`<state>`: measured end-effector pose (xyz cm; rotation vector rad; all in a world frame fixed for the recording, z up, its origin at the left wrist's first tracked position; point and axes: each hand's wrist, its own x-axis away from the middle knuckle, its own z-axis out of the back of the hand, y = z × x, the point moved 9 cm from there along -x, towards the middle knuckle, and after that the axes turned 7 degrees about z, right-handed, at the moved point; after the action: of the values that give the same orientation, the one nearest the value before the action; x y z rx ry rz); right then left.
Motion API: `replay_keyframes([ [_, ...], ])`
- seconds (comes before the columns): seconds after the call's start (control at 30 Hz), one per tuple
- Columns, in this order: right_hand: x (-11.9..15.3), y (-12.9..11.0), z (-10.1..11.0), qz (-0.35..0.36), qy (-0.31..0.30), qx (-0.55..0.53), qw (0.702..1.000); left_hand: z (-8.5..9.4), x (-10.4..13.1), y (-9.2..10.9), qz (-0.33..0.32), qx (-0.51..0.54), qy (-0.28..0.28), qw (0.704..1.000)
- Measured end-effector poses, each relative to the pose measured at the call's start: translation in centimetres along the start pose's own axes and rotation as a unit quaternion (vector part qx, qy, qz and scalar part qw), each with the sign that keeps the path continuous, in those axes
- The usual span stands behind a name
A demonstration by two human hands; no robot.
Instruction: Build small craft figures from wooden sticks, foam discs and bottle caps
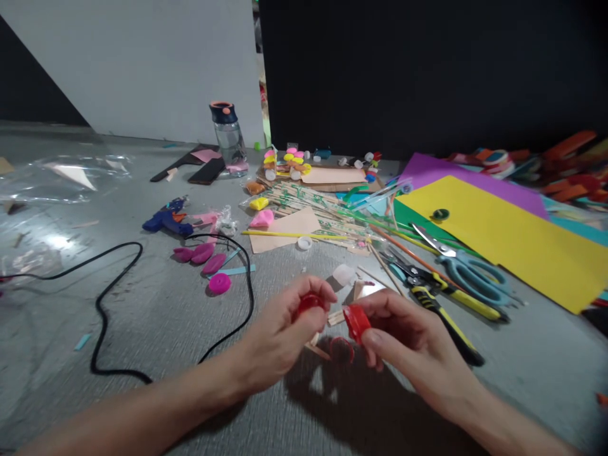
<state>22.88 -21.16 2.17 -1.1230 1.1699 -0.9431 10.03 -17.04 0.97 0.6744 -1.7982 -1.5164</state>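
Note:
My left hand (285, 335) is closed around a round red piece (311, 304), its thumb and fingers curled over it. In my right hand (413, 348), a second, shiny red piece (356, 323) is pinched between thumb and fingers. The two red pieces are a small distance apart. Below and between the hands a dark round thing with a red rim (341, 349) shows near the table surface. Pale wooden sticks (335, 318) and a translucent white piece (343, 274) lie just beyond my fingers.
Left of my hands are a black cord (99, 316), a blue glue gun (166, 218) and magenta shapes (219, 284). Light blue scissors (475, 272), black-and-yellow pliers (446, 326) and a yellow sheet (513, 234) lie right. A bottle (230, 142) stands at the back.

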Motion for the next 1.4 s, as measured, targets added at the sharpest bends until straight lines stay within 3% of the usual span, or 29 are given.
replay_keyframes([
  [0.1, 0.0, 1.0, -0.8, -0.061, -0.018, -0.087, 0.994, -0.3, 0.8, 2.3, -0.146, -0.134, 0.003, 0.98],
  [0.2, 0.1, 1.5, -1.4, -0.093, -0.038, -0.116, 0.988, -0.6, 2.3, 4.5, -0.298, -0.262, 0.026, 0.917],
  [0.27, 0.3, 1.8, -1.7, -0.111, -0.05, -0.141, 0.983, -0.8, 2.8, 5.2, -0.339, -0.302, 0.024, 0.891],
  [0.37, 0.5, 2.1, -2.3, -0.122, -0.07, -0.204, 0.969, -1.2, 3.1, 5.8, -0.364, -0.317, 0.0, 0.876],
  [0.57, 0.9, 2.8, -3.3, -0.129, -0.113, -0.285, 0.943, -1.1, 2.1, 5.7, -0.294, -0.26, -0.036, 0.919],
  [0.73, 1.1, 3.2, -3.6, -0.138, -0.129, -0.305, 0.933, -1.2, 1.7, 5.2, -0.245, -0.239, -0.069, 0.937],
  [1.03, 1.1, 3.7, -4.2, -0.149, -0.137, -0.319, 0.926, -1.6, 2.0, 4.7, -0.228, -0.29, -0.133, 0.92],
  [1.2, 1.0, 3.3, -4.4, -0.134, -0.138, -0.311, 0.931, -1.6, 2.1, 4.8, -0.222, -0.297, -0.14, 0.918],
  [1.3, 0.9, 2.2, -3.3, -0.093, -0.104, -0.224, 0.965, -0.9, 1.9, 5.0, -0.198, -0.269, -0.09, 0.938],
  [1.4, 0.6, -0.3, -1.3, 0.036, -0.052, 0.018, 0.998, -0.5, 1.7, 4.7, -0.151, -0.263, -0.033, 0.952],
])
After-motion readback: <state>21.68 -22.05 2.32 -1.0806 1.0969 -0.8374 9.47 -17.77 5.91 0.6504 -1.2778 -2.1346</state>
